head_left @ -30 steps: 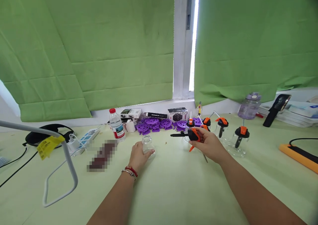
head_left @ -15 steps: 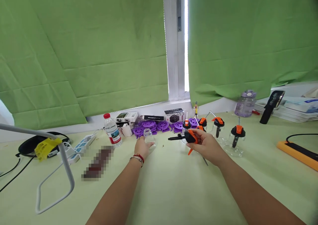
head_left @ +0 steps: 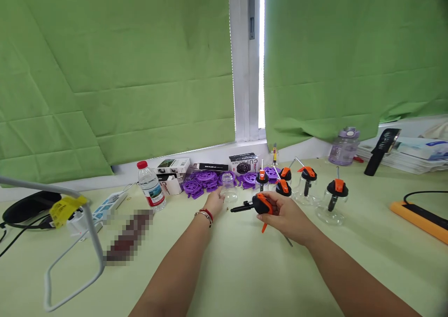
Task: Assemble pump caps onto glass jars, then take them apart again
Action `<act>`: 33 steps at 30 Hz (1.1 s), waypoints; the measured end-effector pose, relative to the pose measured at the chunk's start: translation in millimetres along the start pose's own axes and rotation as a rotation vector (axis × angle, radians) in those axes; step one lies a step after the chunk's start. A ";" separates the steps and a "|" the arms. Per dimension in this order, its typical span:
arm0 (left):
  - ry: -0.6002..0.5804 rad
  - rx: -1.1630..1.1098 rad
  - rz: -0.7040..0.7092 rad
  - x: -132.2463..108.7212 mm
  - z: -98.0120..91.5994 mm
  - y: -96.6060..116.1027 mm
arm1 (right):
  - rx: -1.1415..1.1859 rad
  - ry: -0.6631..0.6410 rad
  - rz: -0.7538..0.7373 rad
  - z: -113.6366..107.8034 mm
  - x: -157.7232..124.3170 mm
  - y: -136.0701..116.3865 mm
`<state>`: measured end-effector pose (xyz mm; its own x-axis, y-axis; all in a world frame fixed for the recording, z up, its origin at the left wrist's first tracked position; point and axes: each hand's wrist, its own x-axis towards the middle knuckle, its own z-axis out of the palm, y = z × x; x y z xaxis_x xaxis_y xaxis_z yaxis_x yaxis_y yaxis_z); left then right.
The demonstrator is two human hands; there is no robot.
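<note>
My left hand [head_left: 215, 201] grips a small clear glass bottle [head_left: 228, 186], lifted just above the pale green table [head_left: 245, 270]. My right hand [head_left: 285, 214] is closed around a black and orange spray head [head_left: 259, 204] whose black nozzle points left toward the bottle. A thin tube hangs below that hand. Several assembled clear bottles with orange and black spray heads [head_left: 336, 198] stand just behind my right hand.
Purple plastic parts [head_left: 206, 179], small boxes [head_left: 171, 166] and a water bottle [head_left: 150, 190] line the back. A purple jug [head_left: 345, 146] and stacked papers [head_left: 409, 156] sit right. A power strip [head_left: 108, 205], cables and a grey wire frame [head_left: 73, 242] lie left.
My left hand has lifted the clear bottle and carried it right, toward the spray head. My right hand has shifted slightly left and down with the spray head.
</note>
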<state>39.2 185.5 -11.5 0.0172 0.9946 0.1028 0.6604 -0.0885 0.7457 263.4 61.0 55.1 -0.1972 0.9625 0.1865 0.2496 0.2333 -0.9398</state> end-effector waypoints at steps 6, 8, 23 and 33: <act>-0.049 -0.082 0.056 -24.0 -18.8 13.5 | 0.135 -0.049 0.080 10.0 -0.7 -1.5; -0.076 -0.124 0.103 -41.5 -30.9 23.1 | 0.158 -0.084 0.098 15.6 -1.3 -0.6; -0.203 -0.376 0.173 -140.4 -82.7 25.7 | 0.628 -0.542 0.198 86.2 6.5 -4.7; 0.056 -0.366 0.229 -143.1 -72.2 -10.0 | 0.673 -0.401 0.201 112.7 16.2 6.8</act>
<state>-24.1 40.1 13.9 0.0853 0.9432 0.3210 0.3344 -0.3306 0.8826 155.1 62.5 19.5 -0.5661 0.8243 -0.0009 -0.2831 -0.1954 -0.9390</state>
